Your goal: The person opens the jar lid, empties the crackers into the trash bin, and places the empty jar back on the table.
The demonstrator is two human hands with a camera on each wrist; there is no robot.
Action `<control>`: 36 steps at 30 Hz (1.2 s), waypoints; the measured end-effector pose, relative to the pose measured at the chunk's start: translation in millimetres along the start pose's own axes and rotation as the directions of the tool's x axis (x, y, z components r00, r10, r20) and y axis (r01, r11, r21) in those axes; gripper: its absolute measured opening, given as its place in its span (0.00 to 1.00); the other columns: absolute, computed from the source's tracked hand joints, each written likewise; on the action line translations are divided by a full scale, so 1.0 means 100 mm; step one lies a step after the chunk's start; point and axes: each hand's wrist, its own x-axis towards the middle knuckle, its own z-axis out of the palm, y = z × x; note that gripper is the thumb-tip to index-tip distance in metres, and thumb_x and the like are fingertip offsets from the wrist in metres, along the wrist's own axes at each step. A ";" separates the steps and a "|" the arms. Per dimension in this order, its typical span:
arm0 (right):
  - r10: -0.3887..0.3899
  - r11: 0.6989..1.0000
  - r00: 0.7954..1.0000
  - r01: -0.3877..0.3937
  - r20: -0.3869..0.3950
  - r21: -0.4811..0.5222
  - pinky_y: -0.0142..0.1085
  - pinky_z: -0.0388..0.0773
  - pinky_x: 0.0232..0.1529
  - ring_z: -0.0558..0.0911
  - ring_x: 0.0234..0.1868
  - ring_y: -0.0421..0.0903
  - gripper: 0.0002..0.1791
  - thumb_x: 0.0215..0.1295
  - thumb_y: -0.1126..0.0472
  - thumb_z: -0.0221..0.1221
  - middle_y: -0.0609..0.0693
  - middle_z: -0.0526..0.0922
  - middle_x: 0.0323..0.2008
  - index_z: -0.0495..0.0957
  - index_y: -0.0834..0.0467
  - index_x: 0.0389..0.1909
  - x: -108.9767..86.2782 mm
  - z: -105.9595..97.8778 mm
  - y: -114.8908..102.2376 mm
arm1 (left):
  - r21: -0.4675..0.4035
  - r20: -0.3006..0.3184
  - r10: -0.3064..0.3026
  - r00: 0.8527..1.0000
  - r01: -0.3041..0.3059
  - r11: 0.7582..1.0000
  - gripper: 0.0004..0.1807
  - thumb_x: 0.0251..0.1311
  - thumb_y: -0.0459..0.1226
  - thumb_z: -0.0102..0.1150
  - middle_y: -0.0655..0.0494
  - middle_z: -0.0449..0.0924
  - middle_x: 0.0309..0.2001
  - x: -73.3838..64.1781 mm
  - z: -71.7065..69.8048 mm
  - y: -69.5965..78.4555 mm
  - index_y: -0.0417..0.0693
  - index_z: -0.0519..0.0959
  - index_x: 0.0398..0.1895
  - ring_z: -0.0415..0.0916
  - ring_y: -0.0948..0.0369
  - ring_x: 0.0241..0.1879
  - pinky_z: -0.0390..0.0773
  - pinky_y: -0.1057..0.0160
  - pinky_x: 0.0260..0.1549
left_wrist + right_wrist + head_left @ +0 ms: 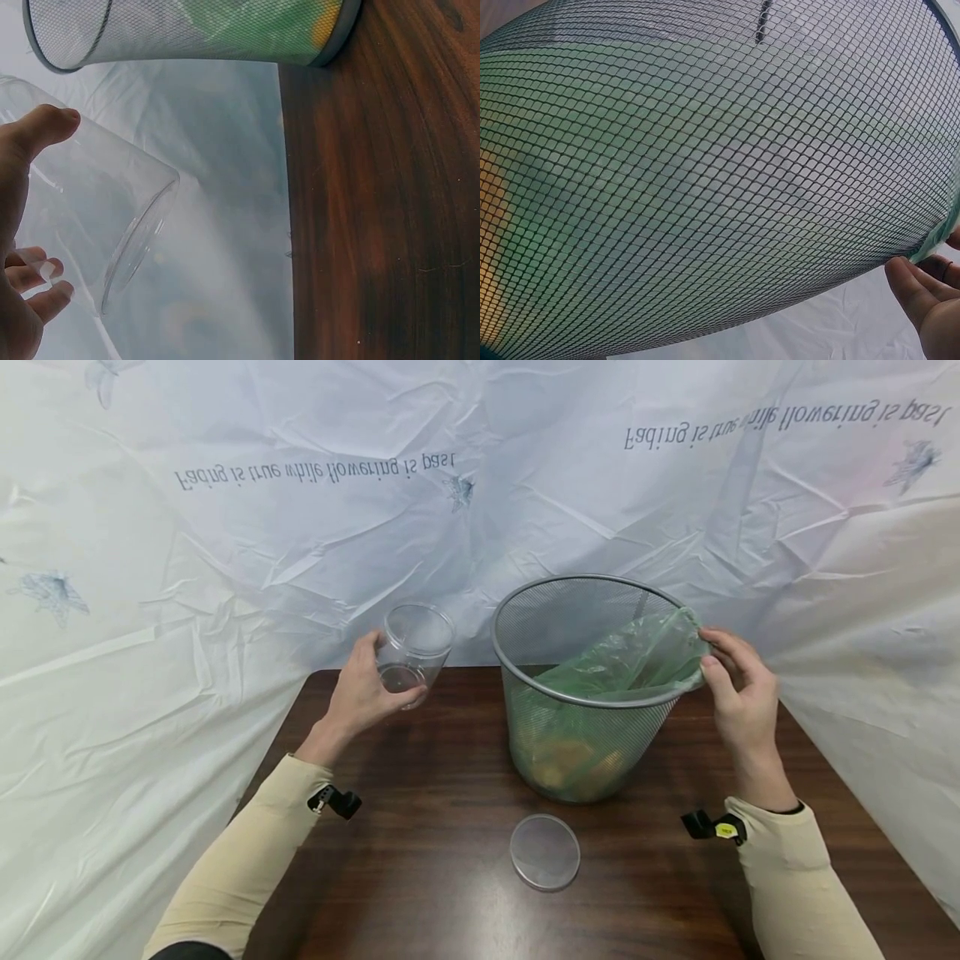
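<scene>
A clear plastic cup [420, 647] is gripped in my left hand [363, 689], thumb on one side and fingers on the other, held above the table's far left edge. In the left wrist view the see-through cup [112, 187] looks empty. To the right stands a tilted wire mesh wastebasket [592, 702] with a green plastic bag [630, 652] slumped inside it. My right hand [742, 685] pinches the bag and the basket's rim at the right, between thumb and fingers. Yellowish items [562, 760] show through the mesh at the bottom.
A round clear lid [545, 852] lies on the dark wooden table [420, 860] in front of the basket. White printed plastic sheeting [315, 527] hangs behind the table and along both sides.
</scene>
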 end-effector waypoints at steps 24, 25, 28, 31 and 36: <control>-0.008 1.000 1.000 0.008 0.014 -0.021 0.31 0.68 0.56 0.72 0.54 0.48 0.17 0.60 0.72 0.51 0.61 0.75 0.49 0.72 0.75 0.50 -0.01 -0.01 0.00 | -0.118 0.044 -0.071 0.997 0.075 0.990 0.53 0.26 0.57 0.74 0.52 0.67 0.47 -0.25 0.16 -0.08 0.47 0.59 0.58 0.69 0.55 0.47 0.72 0.52 0.44; -0.007 1.000 1.000 0.008 0.014 -0.027 0.31 0.68 0.56 0.72 0.54 0.48 0.17 0.60 0.72 0.51 0.61 0.75 0.49 0.72 0.75 0.50 -0.01 -0.01 0.00 | -0.120 0.046 -0.071 0.996 0.076 0.990 0.52 0.26 0.56 0.74 0.52 0.67 0.47 -0.26 0.16 -0.08 0.48 0.60 0.58 0.69 0.55 0.47 0.72 0.52 0.44; -0.002 1.000 1.000 0.003 0.015 -0.028 0.31 0.68 0.56 0.72 0.55 0.48 0.17 0.60 0.72 0.51 0.61 0.75 0.50 0.72 0.75 0.50 -0.01 -0.01 0.00 | -0.113 0.044 -0.074 0.996 0.079 0.991 0.52 0.26 0.56 0.75 0.52 0.67 0.46 -0.26 0.17 -0.08 0.47 0.60 0.58 0.69 0.55 0.46 0.72 0.52 0.44; -0.005 1.000 1.000 0.006 0.015 -0.030 0.31 0.68 0.56 0.71 0.55 0.49 0.17 0.60 0.72 0.51 0.61 0.75 0.50 0.72 0.74 0.50 -0.01 -0.01 -0.01 | -0.115 0.043 -0.073 0.996 0.078 0.990 0.53 0.26 0.55 0.75 0.51 0.68 0.46 -0.26 0.17 -0.07 0.46 0.60 0.59 0.69 0.55 0.46 0.72 0.52 0.45; -0.012 1.000 1.000 0.012 0.012 -0.014 0.31 0.68 0.56 0.72 0.55 0.49 0.17 0.60 0.72 0.51 0.62 0.75 0.50 0.72 0.75 0.50 0.00 -0.01 0.00 | -0.123 0.051 -0.082 0.995 0.087 0.989 0.54 0.26 0.55 0.75 0.52 0.68 0.47 -0.29 0.17 -0.08 0.47 0.60 0.61 0.69 0.56 0.46 0.72 0.53 0.45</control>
